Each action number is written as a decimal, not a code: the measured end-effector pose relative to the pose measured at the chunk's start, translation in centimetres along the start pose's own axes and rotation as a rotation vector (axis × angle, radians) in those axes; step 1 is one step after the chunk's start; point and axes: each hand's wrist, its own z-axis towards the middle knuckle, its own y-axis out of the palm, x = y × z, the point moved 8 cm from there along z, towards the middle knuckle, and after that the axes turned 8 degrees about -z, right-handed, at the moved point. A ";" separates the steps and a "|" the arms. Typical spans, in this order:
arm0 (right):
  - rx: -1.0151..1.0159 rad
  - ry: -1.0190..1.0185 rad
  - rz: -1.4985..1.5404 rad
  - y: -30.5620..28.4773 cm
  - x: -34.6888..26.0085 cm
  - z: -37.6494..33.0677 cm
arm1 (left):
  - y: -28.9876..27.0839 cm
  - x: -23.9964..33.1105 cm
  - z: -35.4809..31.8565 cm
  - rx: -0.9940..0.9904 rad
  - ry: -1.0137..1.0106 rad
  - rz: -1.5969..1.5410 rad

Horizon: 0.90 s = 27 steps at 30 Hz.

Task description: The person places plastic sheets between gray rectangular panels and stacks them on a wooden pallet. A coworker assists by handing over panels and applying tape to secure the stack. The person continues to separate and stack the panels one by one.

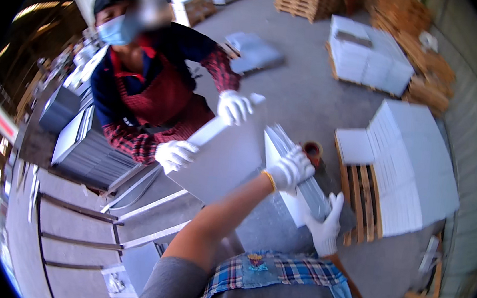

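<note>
A stack of thin white and grey panels [294, 197] stands on edge on a dark grey table [259, 231] in front of me. My left hand [289, 168], in a white knit glove, reaches across and curls its fingers over the top of the stack. At the near end of the stack is my right hand [325, 223], also gloved, its fingers spread and its palm beside the panels. Left of the stack, a co-worker in white gloves holds a large light-grey panel [226, 159] tilted, one hand on each of two edges.
A roll of reddish-brown tape [312, 151] lies beyond the stack. On the right, white panels [414, 172] fill a wooden pallet [363, 195]. Dark panels [97, 155] stand behind the co-worker at left. Slatted metal framing [77, 242] lies lower left; stacked pallets [307, 0] stand at the back.
</note>
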 end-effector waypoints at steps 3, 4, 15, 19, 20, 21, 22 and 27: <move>-0.056 0.229 -0.052 3.2 6.9 -0.9 | 1.2 0.0 0.6 -0.109 -0.030 0.015; -0.010 0.149 -0.036 2.9 6.3 -0.7 | 1.6 -0.1 1.4 -0.106 -0.013 0.005; 0.104 0.132 -0.095 3.5 6.3 -1.2 | 1.5 0.4 0.4 -0.061 -0.059 -0.065; 0.111 0.125 -0.111 3.4 6.3 -1.1 | 1.2 0.5 0.3 0.008 -0.035 -0.066; 0.117 0.124 -0.109 3.6 6.2 -1.0 | 0.9 0.4 0.3 0.001 -0.040 -0.062; 0.122 0.123 -0.107 3.6 6.2 -0.9 | 0.6 0.4 0.3 -0.007 -0.046 -0.057; 0.110 0.151 -0.105 3.7 6.5 -1.0 | 0.7 0.5 0.4 -0.014 -0.044 -0.063; 0.062 0.226 -0.052 3.5 6.3 -0.8 | 0.3 0.4 0.5 -0.056 -0.057 -0.033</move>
